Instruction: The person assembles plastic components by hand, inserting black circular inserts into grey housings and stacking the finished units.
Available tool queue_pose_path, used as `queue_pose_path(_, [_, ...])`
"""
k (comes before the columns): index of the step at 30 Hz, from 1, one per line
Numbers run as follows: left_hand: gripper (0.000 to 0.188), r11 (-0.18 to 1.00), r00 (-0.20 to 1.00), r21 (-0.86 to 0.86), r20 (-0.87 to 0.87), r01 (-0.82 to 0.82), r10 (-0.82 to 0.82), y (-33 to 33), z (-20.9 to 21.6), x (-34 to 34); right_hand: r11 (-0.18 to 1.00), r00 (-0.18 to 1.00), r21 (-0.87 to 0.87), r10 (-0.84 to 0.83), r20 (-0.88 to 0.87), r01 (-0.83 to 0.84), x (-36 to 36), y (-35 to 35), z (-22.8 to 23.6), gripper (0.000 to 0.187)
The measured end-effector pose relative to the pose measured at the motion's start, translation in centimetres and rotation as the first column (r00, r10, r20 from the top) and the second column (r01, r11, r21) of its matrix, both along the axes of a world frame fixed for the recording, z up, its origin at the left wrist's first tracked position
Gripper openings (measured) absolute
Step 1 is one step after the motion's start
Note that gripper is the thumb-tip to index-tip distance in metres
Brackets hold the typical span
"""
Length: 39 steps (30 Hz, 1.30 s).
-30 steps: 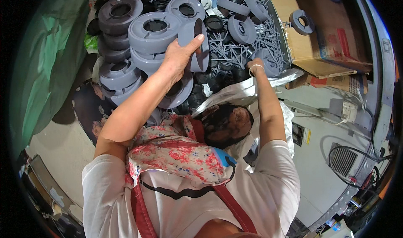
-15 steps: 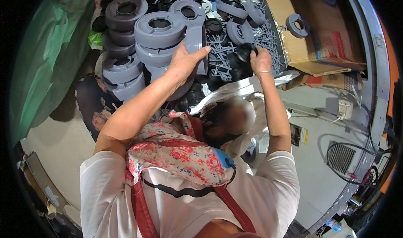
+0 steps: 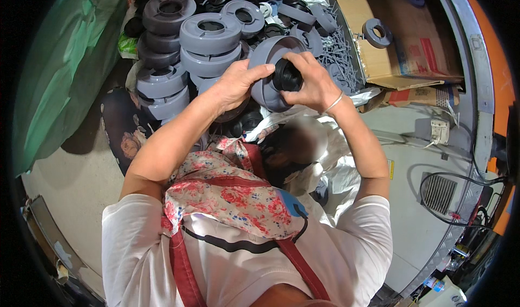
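Observation:
A round grey plastic housing (image 3: 261,93) is tilted on edge in my left hand (image 3: 236,83), its hollow side turned to the right. My left thumb lies over its rim and the fingers are behind it. My right hand (image 3: 315,85) grips a black ribbed round part (image 3: 287,75) between thumb and fingers. That black part is at the opening of the housing; whether it is seated inside cannot be seen. Just left of my hands stand stacked grey housings (image 3: 210,36), some with black centres.
Loose thin grey plastic pieces (image 3: 338,49) lie beyond my right hand, near an open cardboard box (image 3: 411,57) with a grey ring (image 3: 377,33) on its flap. A green sheet (image 3: 65,68) hangs at left. Cables (image 3: 460,178) loop by a grey machine panel (image 3: 403,198) at right.
My right hand has brought a black part from the pile leftward to the grey housing. My left hand has turned the housing so its hollow side faces the right hand.

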<state>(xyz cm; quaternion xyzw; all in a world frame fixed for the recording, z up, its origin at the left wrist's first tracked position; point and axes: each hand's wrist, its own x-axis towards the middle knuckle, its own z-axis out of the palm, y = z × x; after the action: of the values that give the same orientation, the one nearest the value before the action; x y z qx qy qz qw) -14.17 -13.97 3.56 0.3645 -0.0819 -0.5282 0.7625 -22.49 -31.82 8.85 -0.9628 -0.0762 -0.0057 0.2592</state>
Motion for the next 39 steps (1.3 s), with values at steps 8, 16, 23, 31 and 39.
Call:
queue_pose_path(8, [0.035,0.994,0.994,-0.092,-0.083,0.064,-0.071,0.5,0.5,0.4,0.989,0.991,0.116,-0.102,0.090,0.091,-0.4,0.4,-1.2,0.075])
queue_pose_path(16, [0.086,0.935,-0.011,0.334,0.941,-0.119,-0.338,2.6,-0.3,-0.7,0.892,0.889,0.148,-0.384,-0.249,0.427,2.4,-6.1,-5.8,0.056])
queue_pose_path(23, [0.061,0.908,0.432,0.411,0.807,0.079,-0.402,1.8,-0.5,-0.2,0.848,0.907,-0.321,-0.389,0.164,0.422,13.7,-13.7,-14.6,0.071])
queue_pose_path(31, [0.032,0.897,0.887,0.440,0.425,-0.030,-0.179,-1.9,-3.4,4.1,0.719,0.904,-0.613,-0.428,-0.018,0.328,17.4,-14.4,-17.9,0.025])
queue_pose_path(39, [0.040,0.951,0.920,0.201,-0.272,-0.234,0.283,-7.2,-5.4,5.6,0.983,0.827,-0.179,0.078,0.557,0.028,7.3,-6.5,-12.1,0.016])
